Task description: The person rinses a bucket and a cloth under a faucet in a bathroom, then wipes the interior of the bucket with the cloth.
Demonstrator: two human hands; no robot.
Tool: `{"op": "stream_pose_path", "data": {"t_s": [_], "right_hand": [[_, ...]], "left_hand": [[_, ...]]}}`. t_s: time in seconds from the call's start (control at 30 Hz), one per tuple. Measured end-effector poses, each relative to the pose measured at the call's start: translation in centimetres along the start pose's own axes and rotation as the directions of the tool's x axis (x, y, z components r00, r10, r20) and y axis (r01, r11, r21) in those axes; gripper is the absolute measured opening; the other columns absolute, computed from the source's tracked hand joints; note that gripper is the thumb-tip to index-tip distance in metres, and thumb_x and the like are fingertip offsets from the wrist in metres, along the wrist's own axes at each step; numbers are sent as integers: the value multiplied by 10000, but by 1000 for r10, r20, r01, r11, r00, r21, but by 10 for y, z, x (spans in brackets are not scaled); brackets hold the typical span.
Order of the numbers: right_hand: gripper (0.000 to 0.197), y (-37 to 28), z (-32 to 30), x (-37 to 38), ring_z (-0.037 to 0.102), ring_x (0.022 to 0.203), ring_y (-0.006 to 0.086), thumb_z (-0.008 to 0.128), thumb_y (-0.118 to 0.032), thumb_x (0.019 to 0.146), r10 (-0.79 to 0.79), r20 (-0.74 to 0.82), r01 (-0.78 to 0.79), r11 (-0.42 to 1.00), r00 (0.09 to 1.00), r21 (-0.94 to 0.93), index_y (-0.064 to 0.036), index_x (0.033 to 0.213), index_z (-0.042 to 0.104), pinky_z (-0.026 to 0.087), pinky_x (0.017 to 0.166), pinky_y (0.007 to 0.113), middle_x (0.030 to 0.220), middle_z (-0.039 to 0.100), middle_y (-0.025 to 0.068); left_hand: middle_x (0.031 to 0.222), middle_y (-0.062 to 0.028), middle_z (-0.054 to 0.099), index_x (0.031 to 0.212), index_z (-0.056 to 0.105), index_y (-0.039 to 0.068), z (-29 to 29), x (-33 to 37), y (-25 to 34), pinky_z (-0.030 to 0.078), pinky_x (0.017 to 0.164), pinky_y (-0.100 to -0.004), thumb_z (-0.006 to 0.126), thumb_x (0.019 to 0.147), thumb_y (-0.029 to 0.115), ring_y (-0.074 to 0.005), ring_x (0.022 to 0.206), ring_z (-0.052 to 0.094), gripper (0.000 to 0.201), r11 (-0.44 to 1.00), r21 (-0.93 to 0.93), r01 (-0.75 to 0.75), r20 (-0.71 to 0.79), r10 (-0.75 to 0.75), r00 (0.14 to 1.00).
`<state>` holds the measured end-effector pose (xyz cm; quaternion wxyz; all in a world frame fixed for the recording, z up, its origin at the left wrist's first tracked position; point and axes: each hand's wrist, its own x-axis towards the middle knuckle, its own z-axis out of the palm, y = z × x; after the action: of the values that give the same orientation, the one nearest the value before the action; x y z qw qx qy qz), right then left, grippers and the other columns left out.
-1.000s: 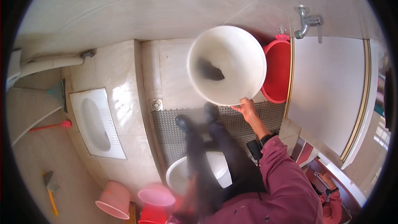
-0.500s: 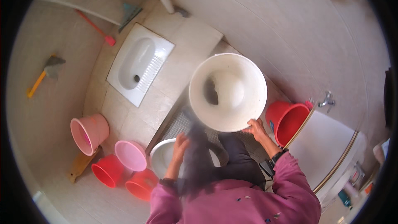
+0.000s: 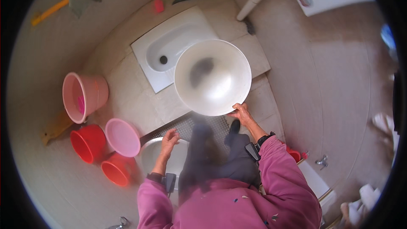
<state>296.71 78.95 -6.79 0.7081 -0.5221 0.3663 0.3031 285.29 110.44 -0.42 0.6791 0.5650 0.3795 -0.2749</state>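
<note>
A large, deep white basin (image 3: 229, 72) with a dark grey patch inside is up in front of me, its mouth turned toward me. My right hand (image 3: 243, 113) grips its near rim, thumb on the inner edge. My left hand (image 3: 169, 139) holds nothing; its fingers are loosely bent and apart. Below that hand, a second wide white basin (image 3: 148, 154) sits by my legs, partly covered by my arm.
A white squat toilet (image 3: 144, 53) is set into a raised tiled step, partly behind the basin. To the left are a pale pink bucket (image 3: 98, 95), a light pink basin (image 3: 123, 138), a red bucket (image 3: 95, 142) and an orange-red one (image 3: 118, 169). A tap (image 3: 322, 161) is on the right wall.
My view has swung to the right. The held basin now stands nearer the squat toilet and tips more toward me. My right hand keeps its rim; my left stays empty.
</note>
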Motion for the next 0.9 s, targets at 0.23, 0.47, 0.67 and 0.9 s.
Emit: {"op": "stream_pose_path", "data": {"t_s": [0.23, 0.47, 0.67, 0.9], "right_hand": [[395, -26, 50, 53, 475, 848, 243, 464, -100, 646, 55, 212, -9, 978, 976, -209, 17, 1010, 364, 429, 707, 368, 945, 448, 127], [423, -88, 52, 58, 475, 865, 217, 518, -217, 620, 413, 220, -236, 799, 884, -552, -75, 1002, 404, 430, 648, 363, 952, 475, 65], [347, -134, 76, 76, 480, 734, 171, 509, -259, 621, 468, 98, -232, 597, 878, -768, -93, 914, 426, 386, 519, 291, 844, 494, 32], [287, -171, 44, 158, 476, 786, 222, 429, -336, 705, 546, 164, 0, 287, 821, -958, -80, 835, 422, 384, 599, 376, 779, 473, 45]], "left_hand": [[865, -49, 488, 1050, 396, 61, -18, -19, -27, 417, 614, -261, 489, 737, 181, -131, 755, 493, 347, 989, -149, 16, -215, -48, 975], [661, -54, 528, 914, 475, 44, 64, -21, -73, 405, 550, -246, 535, 623, 171, -134, 607, 501, 323, 996, -70, -47, -501, 5, 866], [705, -90, 547, 896, 486, 62, 106, -65, -76, 418, 613, -286, 522, 603, 178, -194, 669, 528, 316, 966, -254, -43, -638, -134, 759], [752, -115, 543, 871, 494, 46, 143, -82, -112, 412, 655, -314, 521, 588, 190, -239, 721, 523, 319, 970, -192, -152, -847, -85, 525]]}}
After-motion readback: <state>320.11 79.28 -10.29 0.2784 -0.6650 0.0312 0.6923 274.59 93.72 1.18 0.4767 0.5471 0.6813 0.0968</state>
